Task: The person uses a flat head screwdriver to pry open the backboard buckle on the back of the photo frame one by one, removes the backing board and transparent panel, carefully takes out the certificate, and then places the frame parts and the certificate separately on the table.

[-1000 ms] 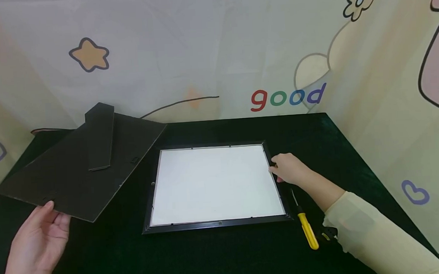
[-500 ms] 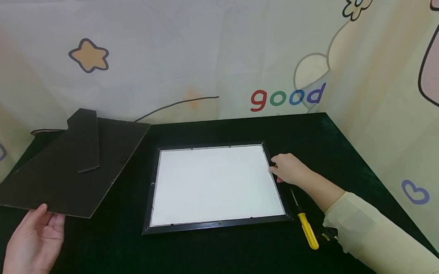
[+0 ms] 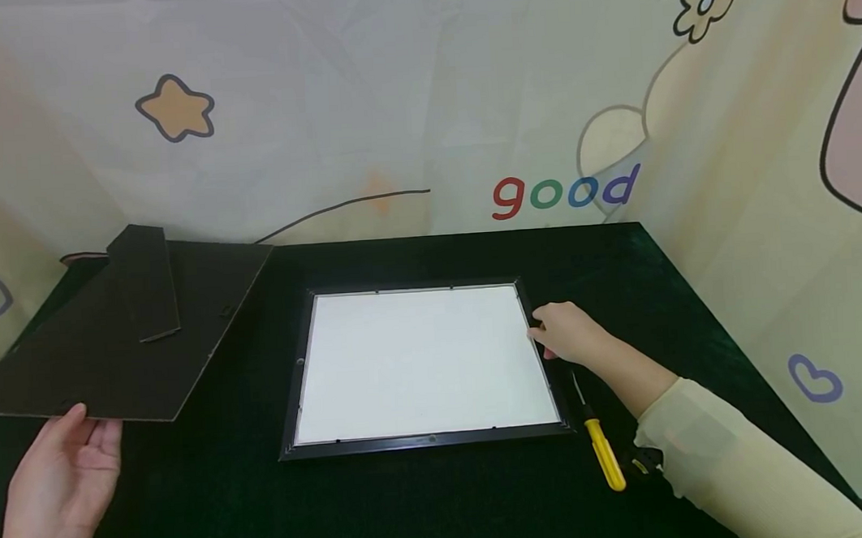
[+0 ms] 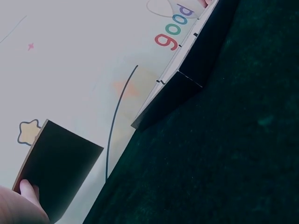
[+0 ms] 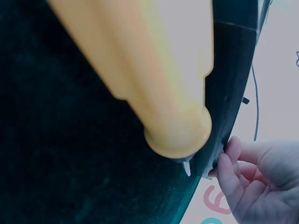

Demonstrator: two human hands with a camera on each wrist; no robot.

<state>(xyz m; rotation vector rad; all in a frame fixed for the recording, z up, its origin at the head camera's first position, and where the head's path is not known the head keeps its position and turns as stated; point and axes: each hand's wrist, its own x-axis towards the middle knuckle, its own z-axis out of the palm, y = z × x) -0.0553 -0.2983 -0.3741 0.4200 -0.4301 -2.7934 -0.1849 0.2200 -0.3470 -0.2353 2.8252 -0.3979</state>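
Note:
My left hand (image 3: 62,483) pinches the near edge of a black backing board (image 3: 77,361), thumb on top. A folding stand leg (image 3: 147,288) is attached to the board's upper face. The left wrist view shows the board (image 4: 63,163) tilted, held up at one edge. A black picture frame (image 3: 382,445) lies on the table with a white sheet (image 3: 421,359) inside it. At its right side, my right hand (image 3: 569,331) grips the frame edge between thumb and curled fingers, which the right wrist view shows more closely on the rim (image 5: 231,79).
A yellow-handled screwdriver (image 3: 605,455) lies right of the frame, its handle (image 5: 159,79) large in the right wrist view. Close by, a small black item (image 3: 646,458) is partly hidden by the right sleeve. Dark green cloth (image 3: 385,507) covers the table; a printed curtain (image 3: 362,77) hangs behind.
My left hand has moved slightly left, carrying the backing board left and tilting it somewhat lower. The frame, the right hand and the screwdriver have stayed put.

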